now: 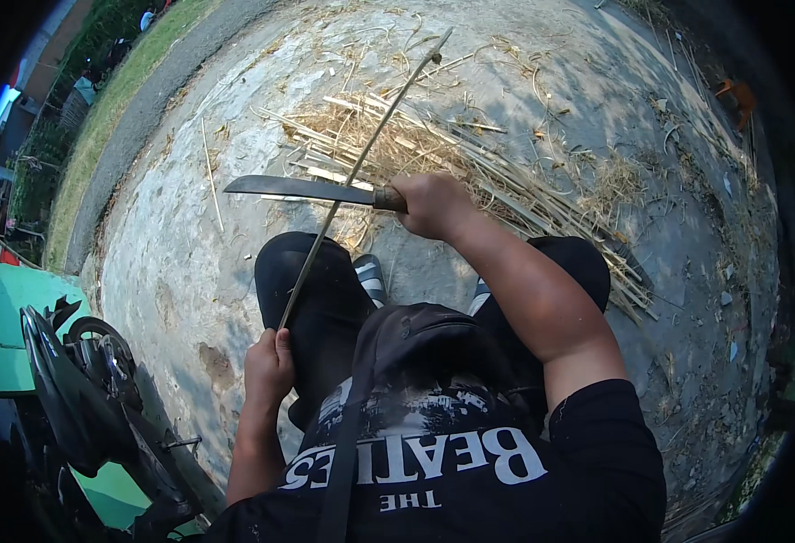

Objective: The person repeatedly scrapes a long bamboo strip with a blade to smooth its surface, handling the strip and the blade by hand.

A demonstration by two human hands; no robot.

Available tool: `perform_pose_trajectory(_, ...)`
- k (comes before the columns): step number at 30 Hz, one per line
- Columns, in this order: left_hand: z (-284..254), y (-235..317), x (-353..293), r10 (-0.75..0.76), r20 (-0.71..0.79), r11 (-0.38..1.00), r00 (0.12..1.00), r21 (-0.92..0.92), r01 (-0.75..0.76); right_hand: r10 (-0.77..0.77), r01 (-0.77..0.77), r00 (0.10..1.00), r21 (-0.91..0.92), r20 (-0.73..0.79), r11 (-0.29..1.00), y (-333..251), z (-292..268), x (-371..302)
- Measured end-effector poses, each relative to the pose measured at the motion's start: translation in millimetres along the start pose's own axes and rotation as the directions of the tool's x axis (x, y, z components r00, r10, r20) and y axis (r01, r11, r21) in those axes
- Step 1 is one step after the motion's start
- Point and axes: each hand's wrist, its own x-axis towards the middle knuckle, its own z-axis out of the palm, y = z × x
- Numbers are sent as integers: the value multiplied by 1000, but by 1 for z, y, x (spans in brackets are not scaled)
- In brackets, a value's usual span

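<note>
My left hand (269,366) is closed around the lower end of a long, thin bamboo strip (366,149), beside my left knee. From there the strip slants up and away to the right, over the ground. In my right hand (432,206) is the wooden handle of a machete (298,188). Its broad dark blade points left and crosses the strip about halfway along; whether the edge touches the strip I cannot tell. Beyond the blade, split bamboo strips (515,185) lie in a loose pile, with fine tan shavings (406,145) heaped over part of them.
I sit low, my knees apart in black trousers, sandals (371,279) on my feet. A parked motorcycle (90,389) stands close on the left by a green panel (31,294). A grass strip (112,136) runs at the far left. Scattered shavings litter the concrete ground (176,235).
</note>
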Motion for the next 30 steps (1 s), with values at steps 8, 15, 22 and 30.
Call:
perform_pose_trajectory(8, 3, 4, -1, 0, -27, 1000, 1000, -12, 0, 138, -139, 990, 28, 41, 990, 23, -17, 11)
perform_pose_trajectory(15, -3, -1, -1, -31, 25, 999, 999, -8, 31, 60, -52, 994, -82, 95, 995, -5, -13, 5)
perform_pose_trajectory(22, 1, -2, -4, 4, -31, 1000, 1000, -17, -5, 331, -329, 941, -34, 78, 944, 51, -28, 17)
perform_pose_trajectory(30, -9, 2, -4, -25, 40, 996, 999, -81, 29, -67, 86, 960, -58, 273, 995, -6, -24, 2)
